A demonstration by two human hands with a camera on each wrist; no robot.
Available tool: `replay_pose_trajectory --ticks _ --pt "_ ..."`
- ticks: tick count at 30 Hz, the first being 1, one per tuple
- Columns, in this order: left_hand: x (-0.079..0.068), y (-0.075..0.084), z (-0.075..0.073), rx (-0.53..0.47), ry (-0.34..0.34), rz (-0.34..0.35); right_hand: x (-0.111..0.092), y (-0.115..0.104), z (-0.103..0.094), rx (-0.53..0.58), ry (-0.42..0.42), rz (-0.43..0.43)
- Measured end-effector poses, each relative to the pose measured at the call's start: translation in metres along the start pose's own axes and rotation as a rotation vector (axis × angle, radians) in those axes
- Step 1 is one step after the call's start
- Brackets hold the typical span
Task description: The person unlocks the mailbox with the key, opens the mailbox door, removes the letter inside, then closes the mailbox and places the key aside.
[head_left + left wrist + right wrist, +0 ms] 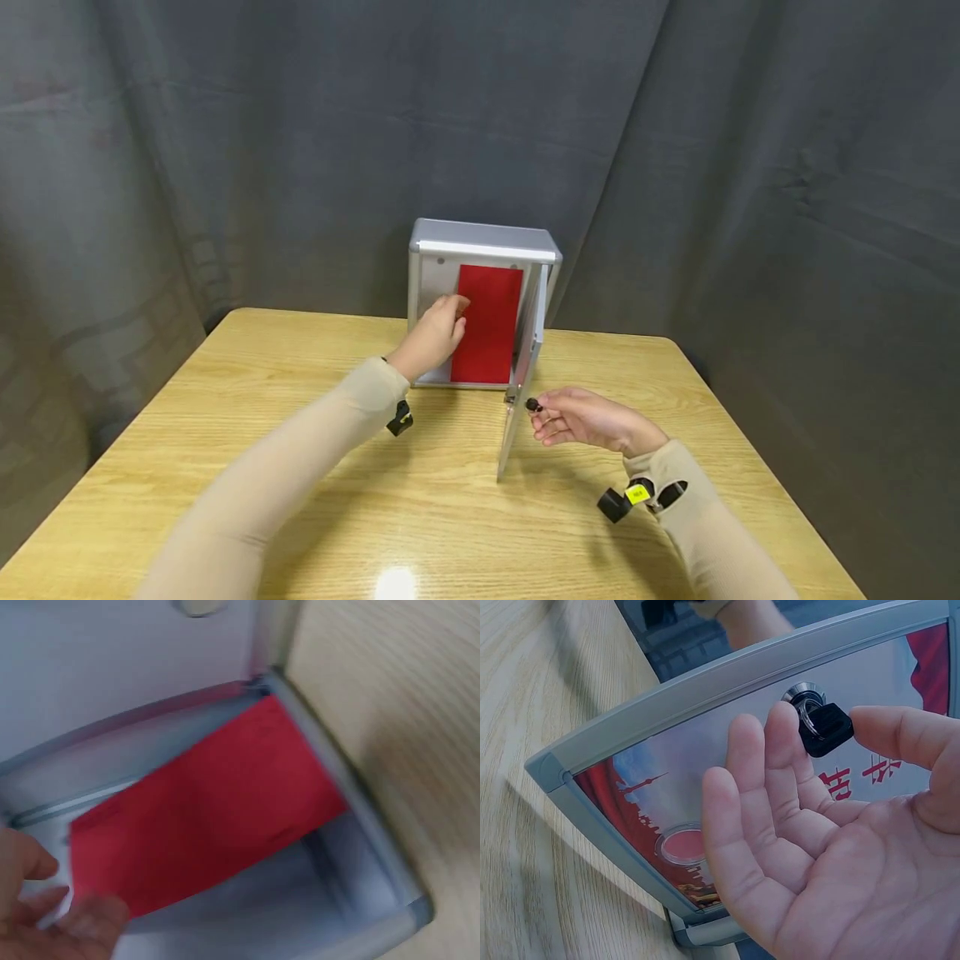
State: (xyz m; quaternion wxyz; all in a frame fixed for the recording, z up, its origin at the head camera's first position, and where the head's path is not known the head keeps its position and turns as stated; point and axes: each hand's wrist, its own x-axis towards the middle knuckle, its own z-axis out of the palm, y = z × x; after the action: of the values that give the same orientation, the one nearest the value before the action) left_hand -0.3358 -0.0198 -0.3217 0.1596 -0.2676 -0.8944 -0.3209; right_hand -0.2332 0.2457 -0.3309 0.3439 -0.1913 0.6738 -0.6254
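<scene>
A silver metal box [483,235] stands at the table's back, its hinged door [534,329] swung out to the right. Inside it, a flat red paper piece [486,333], perhaps an envelope, stands against the back wall. My left hand [437,335] reaches in at the paper's left edge; in the left wrist view its blurred fingers [94,922] overlap one corner, thumb apart. Outside the door, my right hand [592,419] pinches a black-headed key [827,729] on a ring at the round lock [805,693], other fingers loosely extended.
The wooden table [315,533] carries the box, and dark grey curtains [337,150] hang behind and at both sides. Printed on the door's outer face are a skyline, red characters [862,780] and red drapery, beside a round red disc [682,845].
</scene>
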Motion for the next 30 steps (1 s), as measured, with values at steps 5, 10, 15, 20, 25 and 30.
replay_pose_trajectory --ticks 5,10,15,20,25,30 --pt "0.004 -0.013 0.023 0.047 -0.099 -0.177 0.001 0.000 0.003 0.006 0.005 0.011" --pt "0.004 -0.023 0.039 -0.074 -0.076 -0.321 0.001 0.000 0.003 0.009 0.000 0.005" --pt "0.003 -0.029 0.050 -0.194 0.007 -0.392 0.000 0.000 0.003 0.006 0.000 0.004" --pt "0.002 -0.034 0.059 -0.224 0.069 -0.426 0.000 0.000 0.004 0.003 0.004 0.005" --pt "-0.001 -0.033 0.066 -0.189 0.069 -0.438 0.000 -0.001 0.004 0.005 0.011 0.006" --pt "-0.002 -0.034 0.069 -0.201 0.104 -0.441 0.000 0.001 0.003 0.010 -0.008 -0.004"
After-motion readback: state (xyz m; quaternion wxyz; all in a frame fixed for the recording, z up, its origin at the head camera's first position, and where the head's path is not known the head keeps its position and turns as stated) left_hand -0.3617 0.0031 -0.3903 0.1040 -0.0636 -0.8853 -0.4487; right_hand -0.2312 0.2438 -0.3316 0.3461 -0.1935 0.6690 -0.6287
